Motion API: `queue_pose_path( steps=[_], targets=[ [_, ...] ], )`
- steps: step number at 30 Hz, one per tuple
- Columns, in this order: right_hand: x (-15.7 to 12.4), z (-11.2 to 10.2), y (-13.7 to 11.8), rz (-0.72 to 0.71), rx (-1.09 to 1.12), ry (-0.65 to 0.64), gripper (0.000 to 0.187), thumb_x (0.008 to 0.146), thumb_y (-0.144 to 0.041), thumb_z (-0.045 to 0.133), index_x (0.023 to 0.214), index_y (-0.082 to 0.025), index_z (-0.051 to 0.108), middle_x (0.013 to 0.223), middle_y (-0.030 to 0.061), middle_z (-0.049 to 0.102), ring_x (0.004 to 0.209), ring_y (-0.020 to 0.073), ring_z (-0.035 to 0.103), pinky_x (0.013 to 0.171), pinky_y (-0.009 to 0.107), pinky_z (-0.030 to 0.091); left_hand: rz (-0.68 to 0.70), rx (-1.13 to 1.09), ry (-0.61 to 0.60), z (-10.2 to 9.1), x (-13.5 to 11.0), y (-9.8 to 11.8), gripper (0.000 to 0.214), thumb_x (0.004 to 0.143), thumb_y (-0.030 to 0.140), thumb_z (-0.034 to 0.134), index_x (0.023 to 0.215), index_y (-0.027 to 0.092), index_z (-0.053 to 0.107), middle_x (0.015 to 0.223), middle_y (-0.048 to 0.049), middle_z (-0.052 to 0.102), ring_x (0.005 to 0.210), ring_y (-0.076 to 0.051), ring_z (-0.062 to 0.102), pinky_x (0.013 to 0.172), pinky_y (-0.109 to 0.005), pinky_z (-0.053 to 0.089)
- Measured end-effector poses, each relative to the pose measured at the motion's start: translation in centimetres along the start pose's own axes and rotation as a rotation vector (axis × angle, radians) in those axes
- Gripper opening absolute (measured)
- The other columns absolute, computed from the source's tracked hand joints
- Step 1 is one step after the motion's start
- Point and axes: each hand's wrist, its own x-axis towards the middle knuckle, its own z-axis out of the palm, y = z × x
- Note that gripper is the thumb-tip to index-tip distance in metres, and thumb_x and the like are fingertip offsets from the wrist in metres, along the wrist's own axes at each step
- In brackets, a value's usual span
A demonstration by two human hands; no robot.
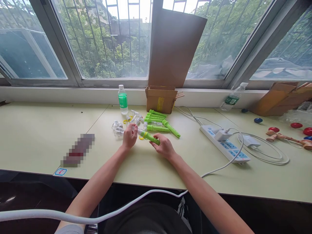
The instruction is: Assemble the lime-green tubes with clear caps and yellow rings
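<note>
My left hand (129, 136) is closed round a small clear plastic piece joined to one end of a green plastic handle (151, 138). My right hand (164, 146) pinches the other end of that green handle, low over the pale table (36, 136). A yellow ring sits on the handle between my hands. Just beyond lie several more green handles (158, 123) and several clear plastic pieces (118, 127) with yellow rings.
A water bottle (123, 99) and an open cardboard box (161, 99) stand by the window sill. A white power strip (225, 143) with cables lies to the right. Red and blue balls, wooden toys (280, 136) and another box sit far right.
</note>
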Motion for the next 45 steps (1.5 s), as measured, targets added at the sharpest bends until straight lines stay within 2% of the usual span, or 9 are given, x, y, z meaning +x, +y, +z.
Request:
queue_pose_path(
  steps=[7, 11, 17, 21, 24, 27, 35, 40, 45],
  targets=[
    [0.02, -0.20, -0.30, -0.014, -0.004, -0.031, 0.027, 0.087, -0.038, 0.048, 0.103, -0.020, 0.059, 0.095, 0.0077, 0.066, 0.084, 0.0207, 0.061, 0.069, 0.029, 0.043, 0.006, -0.004, -0.004, 0.00, 0.00, 0.01, 0.030, 0.092, 0.042, 0.035, 0.097, 0.019, 0.053, 0.067, 0.0006, 0.055, 0.051, -0.011, 0.048, 0.056, -0.024, 0.039],
    [0.07, -0.11, -0.17, -0.009, 0.036, -0.013, 0.033, 0.077, -0.041, 0.061, 0.101, -0.018, 0.055, 0.090, 0.0069, 0.065, 0.077, 0.0201, 0.060, 0.064, 0.028, 0.043, 0.002, -0.004, -0.008, -0.01, 0.00, 0.04, 0.030, 0.092, 0.042, 0.034, 0.096, 0.019, 0.054, 0.070, -0.0004, 0.057, 0.052, -0.011, 0.048, 0.057, -0.025, 0.039],
    [-0.01, -0.17, -0.17, -0.017, -0.010, -0.038, 0.018, 0.084, -0.033, 0.053, 0.094, -0.020, 0.058, 0.087, 0.0051, 0.065, 0.072, 0.0179, 0.059, 0.064, 0.027, 0.041, 0.005, -0.031, 0.009, 0.05, -0.01, 0.02, 0.029, 0.092, 0.041, 0.037, 0.095, 0.018, 0.054, 0.069, -0.0002, 0.056, 0.052, -0.011, 0.047, 0.055, -0.024, 0.038],
    [-0.07, -0.21, -0.21, -0.030, -0.010, -0.045, 0.022, 0.087, -0.035, 0.047, 0.100, -0.020, 0.058, 0.089, 0.0059, 0.066, 0.076, 0.0190, 0.060, 0.064, 0.027, 0.041, 0.006, -0.055, 0.012, 0.12, 0.01, -0.01, 0.028, 0.091, 0.041, 0.038, 0.094, 0.018, 0.054, 0.069, -0.0003, 0.056, 0.052, -0.011, 0.047, 0.056, -0.024, 0.037],
    [-0.08, -0.10, -0.11, 0.000, 0.015, -0.037, 0.032, 0.082, -0.040, 0.056, 0.106, -0.019, 0.054, 0.081, 0.0044, 0.065, 0.065, 0.0181, 0.058, 0.060, 0.027, 0.040, 0.008, -0.059, 0.006, 0.15, 0.01, 0.00, 0.028, 0.091, 0.040, 0.038, 0.093, 0.018, 0.054, 0.069, -0.0005, 0.056, 0.053, -0.011, 0.047, 0.056, -0.024, 0.037],
    [-0.07, 0.04, 0.05, 0.010, 0.025, -0.023, 0.031, 0.078, -0.040, 0.059, 0.100, -0.019, 0.054, 0.079, 0.0037, 0.064, 0.062, 0.0175, 0.057, 0.057, 0.026, 0.039, 0.005, -0.062, 0.008, 0.16, -0.01, 0.03, 0.028, 0.091, 0.040, 0.038, 0.094, 0.018, 0.054, 0.069, -0.0005, 0.055, 0.053, -0.011, 0.047, 0.056, -0.024, 0.036],
    [0.03, -0.02, 0.02, -0.036, -0.026, -0.040, 0.023, 0.088, -0.037, 0.046, 0.094, -0.019, 0.059, 0.085, 0.0062, 0.065, 0.075, 0.0186, 0.059, 0.064, 0.027, 0.040, 0.000, -0.075, 0.006, 0.25, -0.08, 0.02, 0.027, 0.091, 0.040, 0.039, 0.095, 0.018, 0.054, 0.071, -0.0011, 0.056, 0.052, -0.011, 0.047, 0.055, -0.024, 0.036],
    [0.04, 0.00, 0.01, -0.019, 0.050, 0.001, 0.032, 0.080, -0.041, 0.058, 0.100, -0.017, 0.054, 0.083, 0.0058, 0.063, 0.070, 0.0173, 0.058, 0.062, 0.026, 0.041, 0.007, -0.080, 0.006, 0.21, -0.06, 0.01, 0.027, 0.091, 0.040, 0.039, 0.094, 0.018, 0.055, 0.071, -0.0011, 0.056, 0.053, -0.011, 0.047, 0.056, -0.024, 0.037],
    [-0.06, 0.01, -0.02, -0.001, -0.010, 0.003, 0.021, 0.080, -0.038, 0.057, 0.088, -0.019, 0.054, 0.080, 0.0036, 0.063, 0.062, 0.0152, 0.053, 0.059, 0.026, 0.037, 0.003, -0.079, 0.010, 0.17, -0.08, 0.12, 0.028, 0.091, 0.041, 0.039, 0.094, 0.019, 0.055, 0.070, -0.0004, 0.056, 0.053, -0.011, 0.047, 0.056, -0.024, 0.037]
  ],
)
